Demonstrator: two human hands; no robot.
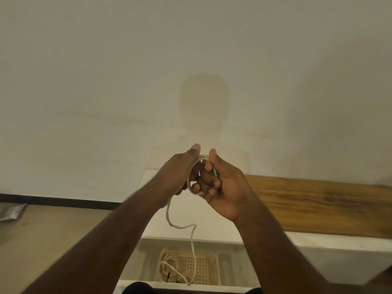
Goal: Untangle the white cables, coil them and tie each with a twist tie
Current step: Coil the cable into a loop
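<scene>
I see the basket (209, 267) at six o'clock holding more cables. Both hands, left hand (176, 175) and right hand (222, 185), curl round the coil (192, 166) between them; its loose tail (192, 236) hangs toward six o'clock, nearer my left.

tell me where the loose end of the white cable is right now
In the head view it hangs from the left hand, centre frame, its tip down at the basket.

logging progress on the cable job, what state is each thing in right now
left hand: holds the coil, fingers curled round it
right hand: grips the coil's other side
white cable: partly coiled between both hands, loose tail hanging down, no tie visible
basket: on the floor below, holds more white cables, loosely looped
</scene>
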